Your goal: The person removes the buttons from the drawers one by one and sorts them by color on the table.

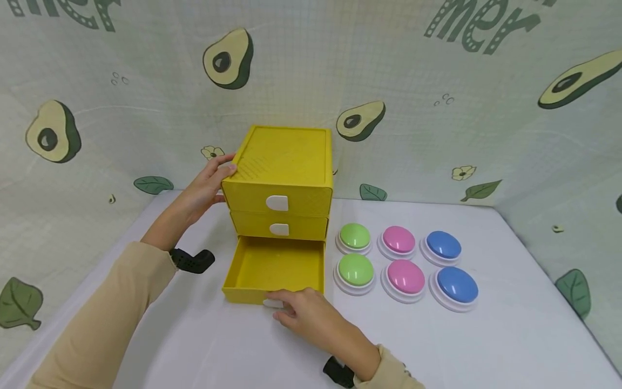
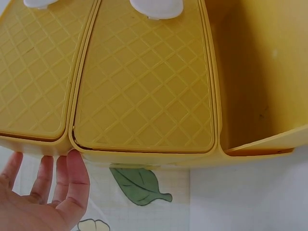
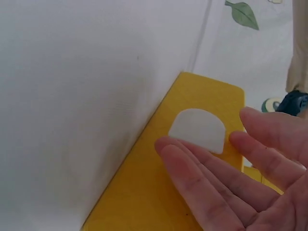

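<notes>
A yellow drawer unit (image 1: 291, 156) with white tab handles stands on the white table. Its bottom drawer (image 1: 233, 295) is pulled out, and the visible inside holds nothing. The upper two drawers are closed. My left hand (image 1: 199, 192) rests against the unit's left side, fingers extended; in the left wrist view, the fingertips of the left hand (image 2: 53, 197) touch the side wall. At the front of the bottom drawer is my right hand (image 1: 313, 319). Its extended fingers (image 3: 180, 163) lie beside the drawer's white handle (image 3: 199, 127), at its edge, without curling round it.
Right of the unit stand two rows of round push buttons on white bases: green (image 1: 356, 269), pink (image 1: 406, 276) and blue (image 1: 457, 284). Behind the table hangs a cloth (image 1: 301, 70) printed with avocados and leaves. Black wrist devices (image 1: 193, 261) sit on both forearms.
</notes>
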The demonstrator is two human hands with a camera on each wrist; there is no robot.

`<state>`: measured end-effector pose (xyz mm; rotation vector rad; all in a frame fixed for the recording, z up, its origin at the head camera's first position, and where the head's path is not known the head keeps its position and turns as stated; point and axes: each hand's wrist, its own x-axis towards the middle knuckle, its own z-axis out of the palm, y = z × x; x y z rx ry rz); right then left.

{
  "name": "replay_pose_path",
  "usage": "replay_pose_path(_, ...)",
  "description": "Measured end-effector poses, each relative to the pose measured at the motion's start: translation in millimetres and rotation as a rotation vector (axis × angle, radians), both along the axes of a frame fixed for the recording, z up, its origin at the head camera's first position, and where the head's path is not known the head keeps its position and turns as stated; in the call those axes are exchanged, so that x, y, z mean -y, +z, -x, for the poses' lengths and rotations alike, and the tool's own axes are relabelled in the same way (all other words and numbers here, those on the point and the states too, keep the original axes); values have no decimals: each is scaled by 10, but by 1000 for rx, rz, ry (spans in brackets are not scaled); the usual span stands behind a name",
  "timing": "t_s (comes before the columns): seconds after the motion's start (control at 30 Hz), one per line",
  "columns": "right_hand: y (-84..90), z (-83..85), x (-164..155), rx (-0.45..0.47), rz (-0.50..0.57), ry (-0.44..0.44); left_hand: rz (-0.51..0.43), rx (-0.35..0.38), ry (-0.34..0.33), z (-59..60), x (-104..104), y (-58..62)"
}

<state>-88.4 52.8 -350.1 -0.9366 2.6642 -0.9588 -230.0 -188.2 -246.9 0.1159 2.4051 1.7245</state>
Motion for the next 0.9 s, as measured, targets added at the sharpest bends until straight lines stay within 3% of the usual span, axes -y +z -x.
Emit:
replay_pose_path(0.2, -60, -6, 65, -126, 1, -67, -2, 0, 1, -3, -1, -4)
replay_pose_path(0.4, -89, 8, 94, -175, 21, -103, 4, 0, 4, 0, -1, -1)
replay_pose_path(0.9, -63, 56, 120, -150, 35, -123, 4, 7, 9, 4, -1, -4)
